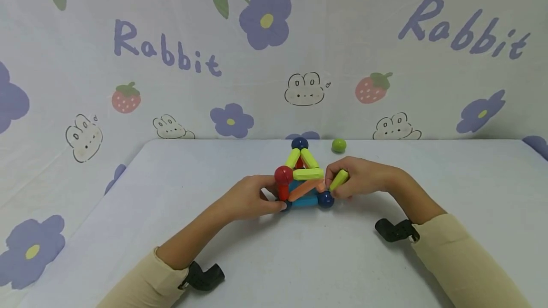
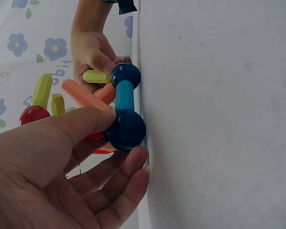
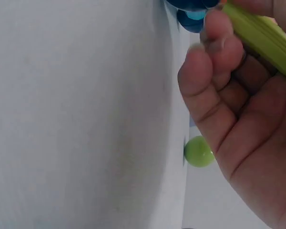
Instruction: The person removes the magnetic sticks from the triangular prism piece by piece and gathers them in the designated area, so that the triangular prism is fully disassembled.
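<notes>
A structure of coloured rods and balls stands on the table, with a dark blue ball at its top back, a red ball at the front left and a light blue rod low in front. My left hand pinches the near-left dark blue ball between thumb and fingers. My right hand holds a yellow-green rod, its lower end at the front-right dark blue ball. In the right wrist view that rod lies between thumb and curled fingers. Orange rods slant inside the structure.
A green ball rests near the table's back edge, behind my right hand. The white table reaches back to a patterned cloth. Black wrist devices hang by both sleeves.
</notes>
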The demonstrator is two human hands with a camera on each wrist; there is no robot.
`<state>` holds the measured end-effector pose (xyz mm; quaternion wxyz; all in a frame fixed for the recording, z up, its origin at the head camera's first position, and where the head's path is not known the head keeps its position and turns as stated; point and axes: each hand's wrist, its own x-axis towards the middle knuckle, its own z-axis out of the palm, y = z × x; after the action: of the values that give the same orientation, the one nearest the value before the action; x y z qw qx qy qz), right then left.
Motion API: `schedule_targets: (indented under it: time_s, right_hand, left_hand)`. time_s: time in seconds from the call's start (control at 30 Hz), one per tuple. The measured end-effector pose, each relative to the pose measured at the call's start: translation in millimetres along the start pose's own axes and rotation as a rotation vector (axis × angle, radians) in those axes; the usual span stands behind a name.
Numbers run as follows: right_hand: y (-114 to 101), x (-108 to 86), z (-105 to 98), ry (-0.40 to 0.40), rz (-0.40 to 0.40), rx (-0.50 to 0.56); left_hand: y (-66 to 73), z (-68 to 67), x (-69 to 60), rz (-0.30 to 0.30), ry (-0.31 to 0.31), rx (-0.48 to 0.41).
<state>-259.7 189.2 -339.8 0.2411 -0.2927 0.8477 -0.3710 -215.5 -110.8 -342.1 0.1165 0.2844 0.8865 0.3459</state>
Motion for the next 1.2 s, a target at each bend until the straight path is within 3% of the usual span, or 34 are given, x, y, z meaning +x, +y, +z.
schedule_targets:
  time_s: [0.6,0.93,1.07,1.2]
  right_hand:
    - [11,-10.2,-19,0.213,0.101,-0.148]
    - [18,-9.9,-23,0.476,0.243,-0.212]
    - [22,-12.5,-27,0.540,0.245,-0.276]
    - [28,-15.0,-30,0.554,0.261,-0.319]
  left_hand:
    - [0.9,1.5,-1.2,-0.018,0.007,-0.013]
    - [-1.1,3.1,-0.3,-0.016,0.004,-0.015]
    - [-2.1,2.8,0.8,0.003,0.012,-0.011]
    - [-1.3,2.9,1.0,-0.003,0.007,-0.012]
